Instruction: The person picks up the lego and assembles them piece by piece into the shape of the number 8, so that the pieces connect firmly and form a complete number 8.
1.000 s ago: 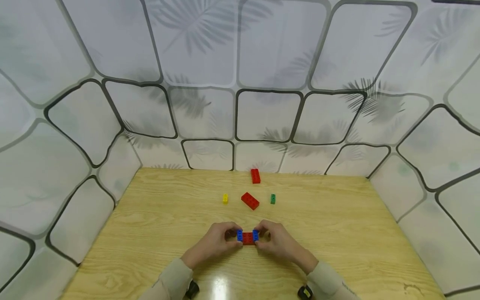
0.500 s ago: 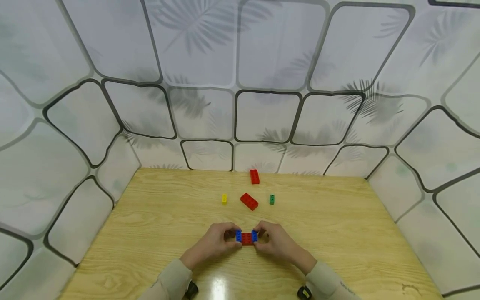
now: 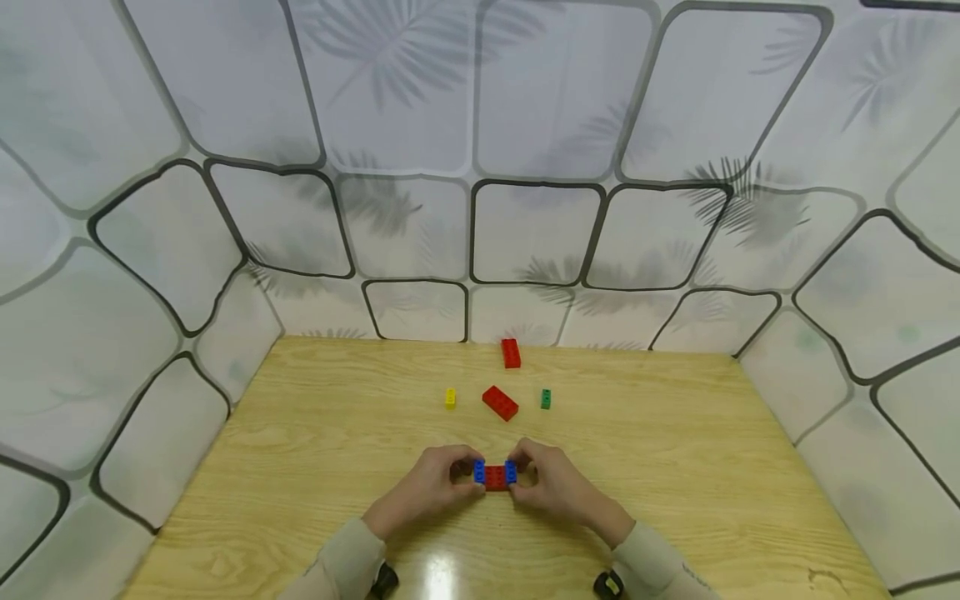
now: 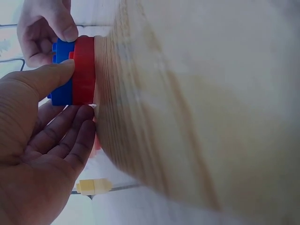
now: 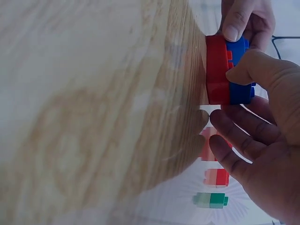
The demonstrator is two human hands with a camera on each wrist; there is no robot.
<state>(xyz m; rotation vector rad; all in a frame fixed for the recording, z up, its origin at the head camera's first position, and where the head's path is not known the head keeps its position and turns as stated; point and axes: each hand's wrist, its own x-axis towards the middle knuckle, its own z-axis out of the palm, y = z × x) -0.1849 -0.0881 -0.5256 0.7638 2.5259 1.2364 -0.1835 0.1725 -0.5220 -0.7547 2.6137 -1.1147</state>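
A red toy brick (image 3: 495, 477) lies on the table near me, with a blue brick (image 3: 479, 472) on its left end and another blue brick (image 3: 511, 472) on its right end. Studs of the red one show between them. My left hand (image 3: 433, 483) pinches the left end between thumb and fingers. At the other end my right hand (image 3: 553, 482) does the same. In the left wrist view the thumb (image 4: 58, 75) presses the near side of the bricks; the right wrist view shows the right thumb (image 5: 243, 70) likewise.
Beyond the hands on the wooden table (image 3: 337, 408) lie a red brick (image 3: 500, 403), a small yellow brick (image 3: 450, 398) and a small green brick (image 3: 546, 399). Another red brick (image 3: 511, 353) sits near the back edge, by the patterned cloth wall (image 3: 540, 229).
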